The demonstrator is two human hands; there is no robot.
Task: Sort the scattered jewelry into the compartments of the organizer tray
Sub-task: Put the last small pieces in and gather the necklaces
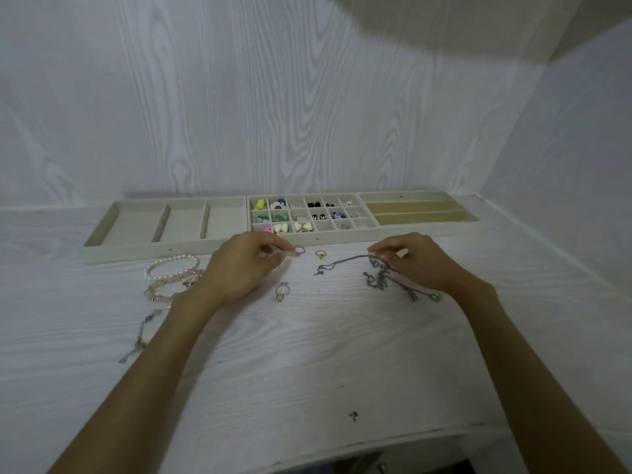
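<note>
Left hand: my left hand (239, 265) hovers just in front of the tray's middle section, fingers curled, pinching a small silver ring (299, 250) at the fingertips; the ring's opening faces up and toward me.
Right hand: my right hand (415, 260) is curled over the tangled chains (376, 273), thumb and forefinger pinching a strand near the top of the tangle.
Chains: a dark grey heap on the desk (307, 354), right of centre; one loose strand runs leftward from my fingers, roughly parallel to the desk's back edge, and ends near the middle. Other ends with small charms trail toward me under my right wrist.
Organizer tray: the organizer tray (225, 246) lies along the back edge of the desk against the wall, long axis left to right. Left section has three wide bays, the middle is a grid of small cells holding earrings and studs, the right has long slots running lengthwise.
Gold ring: a gold ring (320, 254) sits on the desk between my hands, just in front of the tray.
Stone ring: a silver ring with a yellowish stone (281, 291) lies nearer me, beside my left wrist, stone end pointing toward me.
Bracelets: a pearl bracelet (171, 265) and a pink bead bracelet (171, 285) lie overlapping toward the desk's left, just in front of the tray.
Charm strand: a thin pale charm strand (140, 336) lies left of my left forearm, running from back to front.
</note>
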